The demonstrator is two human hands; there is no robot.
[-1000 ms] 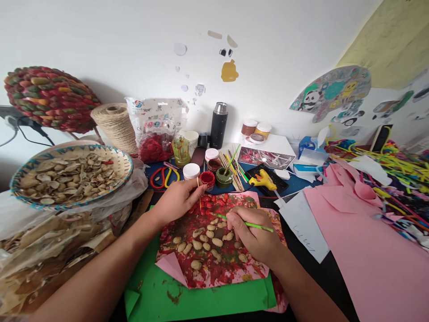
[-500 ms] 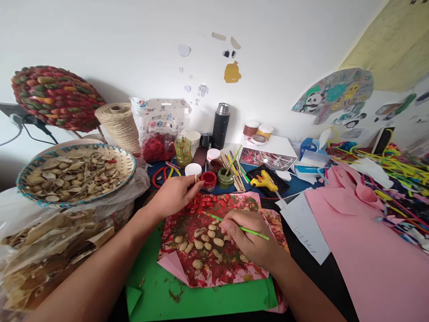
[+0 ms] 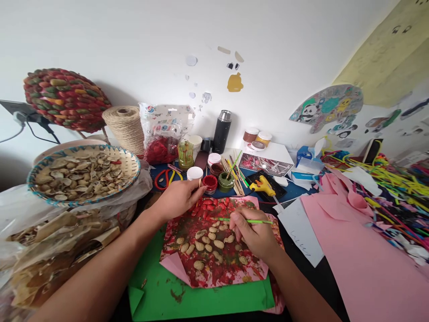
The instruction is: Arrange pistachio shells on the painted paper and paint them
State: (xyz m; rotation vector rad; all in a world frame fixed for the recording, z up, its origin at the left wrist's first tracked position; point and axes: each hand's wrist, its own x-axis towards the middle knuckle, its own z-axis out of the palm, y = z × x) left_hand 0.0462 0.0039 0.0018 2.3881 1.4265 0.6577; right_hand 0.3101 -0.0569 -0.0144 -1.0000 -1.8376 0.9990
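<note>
My left hand (image 3: 177,199) is closed on a thin wooden stick (image 3: 199,184), resting at the top edge of a paint-smeared pink sheet (image 3: 214,264). My right hand (image 3: 251,232) pinches a green paintbrush (image 3: 259,221), its tip over the pale unpainted shells (image 3: 206,243) lying on the sheet. A row of red-painted shells (image 3: 214,206) lies along the sheet's far edge, between the two hands. Just beyond stand an open red paint pot (image 3: 210,182) and a green paint pot (image 3: 225,180). A green sheet (image 3: 201,297) lies under the pink one.
A woven basket of shells (image 3: 82,172), a twine spool (image 3: 125,127) and a shell-covered ball (image 3: 65,98) are on the left. A black flask (image 3: 221,131), yellow glue gun (image 3: 263,184), red scissors (image 3: 163,176), pink paper (image 3: 365,250) and pipe cleaners (image 3: 395,179) fill the back and right.
The view has tilted a little up and right. My right hand shifted the brush tip slightly on the sheet; my left hand stayed with the stick near the red pot.
</note>
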